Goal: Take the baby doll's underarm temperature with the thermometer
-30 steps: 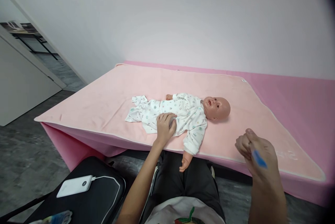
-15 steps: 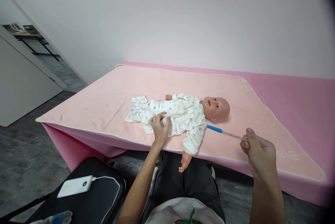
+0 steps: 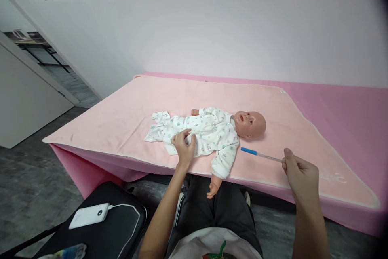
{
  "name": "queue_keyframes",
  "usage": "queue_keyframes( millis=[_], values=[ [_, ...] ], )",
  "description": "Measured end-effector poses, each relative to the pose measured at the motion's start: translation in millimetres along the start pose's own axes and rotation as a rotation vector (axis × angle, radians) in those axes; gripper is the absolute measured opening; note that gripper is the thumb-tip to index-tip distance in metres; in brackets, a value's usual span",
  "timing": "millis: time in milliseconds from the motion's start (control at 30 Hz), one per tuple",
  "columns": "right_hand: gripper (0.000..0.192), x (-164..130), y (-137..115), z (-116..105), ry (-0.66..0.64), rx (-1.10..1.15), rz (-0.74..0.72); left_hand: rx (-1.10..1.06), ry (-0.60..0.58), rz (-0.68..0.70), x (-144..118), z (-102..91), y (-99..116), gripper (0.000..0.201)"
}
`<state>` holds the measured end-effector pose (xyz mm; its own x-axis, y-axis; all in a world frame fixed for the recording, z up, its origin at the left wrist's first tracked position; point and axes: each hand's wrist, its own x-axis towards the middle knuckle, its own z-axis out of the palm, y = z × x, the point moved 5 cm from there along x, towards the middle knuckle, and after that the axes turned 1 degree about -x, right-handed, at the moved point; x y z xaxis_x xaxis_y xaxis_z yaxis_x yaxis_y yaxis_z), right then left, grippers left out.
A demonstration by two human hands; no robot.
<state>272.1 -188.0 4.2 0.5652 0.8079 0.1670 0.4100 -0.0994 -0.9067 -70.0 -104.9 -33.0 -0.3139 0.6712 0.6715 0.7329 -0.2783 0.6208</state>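
Thermometer: a thin clear stick with a blue tip, held level just above the blanket, blue end pointing toward the doll's near armpit and stopping just short of the sleeve.
Right grip: the right hand pinches the clear end of the stick between thumb and fingers, closed on it; the blue tip lies well out from the grip, toward the doll.
Left grip: the left hand pinches a fold of the romper at the doll's middle, fingers narrow and closed on cloth.
Baby doll: the baby doll lies on its back between the two grips, bare head on the right-grip side, legs beyond the left grip; its near arm hangs over the blanket's front edge.
Romper: white with small printed figures, covering the doll from neck to feet.
Blanket: a pale pink blanket under the doll and both grips, spread over a deeper pink mattress.
Near the body: below the left forearm, a white power bank with a cable rests on a black bag.
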Motion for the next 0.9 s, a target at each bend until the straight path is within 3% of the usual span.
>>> queue_keyframes(
  millis=[133,167,233,367,467,567,667,733,900],
  values=[
    [0.051,20.1,35.7,-1.3,0.045,-0.292,0.014,0.093,0.301,0.038,-7.3,-19.9,25.8,0.015],
    [0.052,24.5,43.6,-1.1,0.058,-0.38,0.004,0.08,0.326,0.063,-8.0,-20.4,36.6,0.016],
    [0.056,30.9,57.4,0.8,0.07,-0.522,-0.011,0.02,0.224,0.134,-3.6,-8.8,60.7,0.018],
    [0.058,35.1,74.9,6.8,0.066,-0.585,0.014,-0.045,-0.15,0.31,15.9,44.5,100.9,0.022],
    [0.055,35.7,80.9,9.9,0.051,-0.489,0.026,-0.004,-0.285,0.402,25.0,79.1,108.0,0.018],
    [0.054,36.7,81.3,10.4,0.078,-0.465,-0.005,0.034,-0.33,0.446,22.4,94.4,101.9,0.011],
    [0.047,31.1,66.6,13.0,0.265,-0.425,-0.082,0.055,-0.323,0.449,15.2,95.7,95.6,0.01],
    [0.043,22.4,45.9,27.6,0.356,-0.318,-0.154,0.06,-0.31,0.45,12.1,94.8,94.1,0.008],
    [0.042,8.8,-29.6,123.7,0.038,0.008,-0.578,0.038,-0.274,0.465,11.2,94.8,90.6,0.005]
  ],
)
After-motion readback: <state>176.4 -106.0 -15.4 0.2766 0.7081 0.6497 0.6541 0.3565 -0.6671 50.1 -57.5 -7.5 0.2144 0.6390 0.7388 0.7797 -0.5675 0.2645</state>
